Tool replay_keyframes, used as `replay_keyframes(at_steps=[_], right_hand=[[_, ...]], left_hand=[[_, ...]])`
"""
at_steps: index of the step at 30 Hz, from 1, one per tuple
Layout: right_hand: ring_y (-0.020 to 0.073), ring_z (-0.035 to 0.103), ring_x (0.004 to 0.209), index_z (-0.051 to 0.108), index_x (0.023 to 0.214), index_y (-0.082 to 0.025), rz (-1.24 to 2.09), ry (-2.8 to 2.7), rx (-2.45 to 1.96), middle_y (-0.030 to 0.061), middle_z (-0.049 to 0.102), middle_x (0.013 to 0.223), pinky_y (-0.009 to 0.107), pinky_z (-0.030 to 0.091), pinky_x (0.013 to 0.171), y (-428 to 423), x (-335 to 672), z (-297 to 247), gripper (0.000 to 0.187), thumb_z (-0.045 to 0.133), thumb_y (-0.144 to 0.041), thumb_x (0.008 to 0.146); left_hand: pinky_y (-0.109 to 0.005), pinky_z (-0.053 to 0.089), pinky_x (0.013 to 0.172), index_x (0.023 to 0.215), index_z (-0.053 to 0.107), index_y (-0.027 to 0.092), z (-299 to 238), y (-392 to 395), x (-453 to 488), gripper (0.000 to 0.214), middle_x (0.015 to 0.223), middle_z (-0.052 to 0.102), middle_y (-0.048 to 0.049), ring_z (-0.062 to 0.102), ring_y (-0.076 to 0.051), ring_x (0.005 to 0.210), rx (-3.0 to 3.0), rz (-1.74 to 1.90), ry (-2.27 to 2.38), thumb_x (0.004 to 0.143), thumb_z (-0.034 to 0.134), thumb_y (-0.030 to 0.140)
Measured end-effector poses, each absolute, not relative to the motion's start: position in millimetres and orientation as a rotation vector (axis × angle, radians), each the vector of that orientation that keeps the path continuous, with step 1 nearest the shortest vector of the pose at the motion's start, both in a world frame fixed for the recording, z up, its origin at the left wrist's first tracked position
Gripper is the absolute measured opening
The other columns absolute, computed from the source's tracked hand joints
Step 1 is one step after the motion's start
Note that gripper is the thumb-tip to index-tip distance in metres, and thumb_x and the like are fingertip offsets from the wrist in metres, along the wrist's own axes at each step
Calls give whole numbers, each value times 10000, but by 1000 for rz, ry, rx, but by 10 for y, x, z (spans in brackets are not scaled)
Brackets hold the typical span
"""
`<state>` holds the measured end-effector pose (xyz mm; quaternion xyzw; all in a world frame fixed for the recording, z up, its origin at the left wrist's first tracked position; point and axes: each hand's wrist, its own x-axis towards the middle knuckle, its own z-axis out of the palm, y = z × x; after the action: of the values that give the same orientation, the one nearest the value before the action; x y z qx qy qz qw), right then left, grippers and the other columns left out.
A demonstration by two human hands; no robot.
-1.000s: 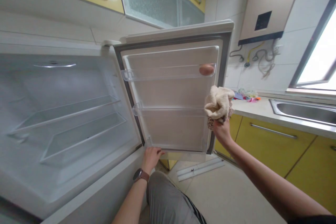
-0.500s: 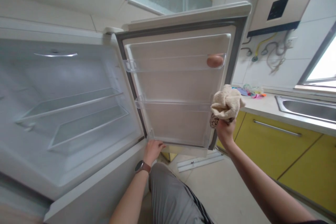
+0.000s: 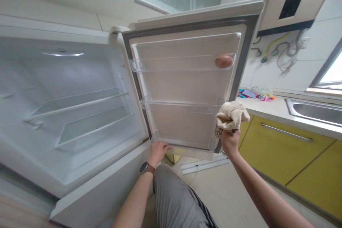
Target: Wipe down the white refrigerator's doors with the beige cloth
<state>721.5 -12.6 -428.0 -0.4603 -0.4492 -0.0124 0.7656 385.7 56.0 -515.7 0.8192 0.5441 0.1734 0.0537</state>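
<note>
A cream cloth (image 3: 232, 114) with a brown-patterned part is bunched up in my right hand (image 3: 230, 141). The hand is closed round it and presses it against the outer edge of the open fridge door (image 3: 184, 124), low down. My left hand (image 3: 158, 152), with a watch on its wrist, is at the door's bottom near the hinge side. Its fingers are bent over the edge of the lowest clear door shelf (image 3: 192, 152); their undersides are hidden. Above, a brown egg (image 3: 223, 61) lies at the right end of the top door shelf (image 3: 176, 64).
To the left the fridge compartment (image 3: 80, 74) stands open, with glass shelves (image 3: 96, 124) inside. Behind the door are a counter with colourful items (image 3: 253, 93), a sink (image 3: 315, 111) and yellow cabinets (image 3: 283, 153). A white strip (image 3: 204, 164) lies on the floor behind my knee (image 3: 171, 192).
My right hand has slid the cloth downward along the door's outer edge. My left hand stays at the door's bottom. The whole view has shifted slightly.
</note>
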Motion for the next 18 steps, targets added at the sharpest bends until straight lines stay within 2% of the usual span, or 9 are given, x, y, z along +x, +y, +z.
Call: replay_keyframes(at_steps=[9,14,16,18], right_hand=[[181,629,829,683,902,-146,-33,-961,-978,59,706,884,312,504,790,-108,7229,-4221,206,677,-311,779],[153,582,719,676,867,-150,-78,-976,-970,26,668,773,288,490,721,-104,7219,-4025,171,643,-287,770],[156,583,686,693,956,-152,-158,-1025,-1001,22,673,770,294,499,713,-87,7203,-3985,233,624,-268,766],[196,638,750,690,1126,-161,-288,-1093,-1043,53,718,884,335,529,765,-47,7191,-3982,391,608,-264,758]], left_hand=[[-373,418,960,946,828,226,-5184,575,3857,275,1023,794,-101,692,-300,1071,2497,564,1649,1006,614,387],[-369,429,944,929,831,232,-5173,581,3912,301,1009,794,-103,694,-301,1059,2482,550,1695,1002,606,419],[-368,428,952,944,832,237,-5167,580,3941,297,1022,793,-103,690,-300,1072,2465,561,1718,994,613,431],[-366,425,961,956,833,241,-5155,576,3967,305,1032,792,-104,690,-295,1079,2443,559,1727,995,605,440]])
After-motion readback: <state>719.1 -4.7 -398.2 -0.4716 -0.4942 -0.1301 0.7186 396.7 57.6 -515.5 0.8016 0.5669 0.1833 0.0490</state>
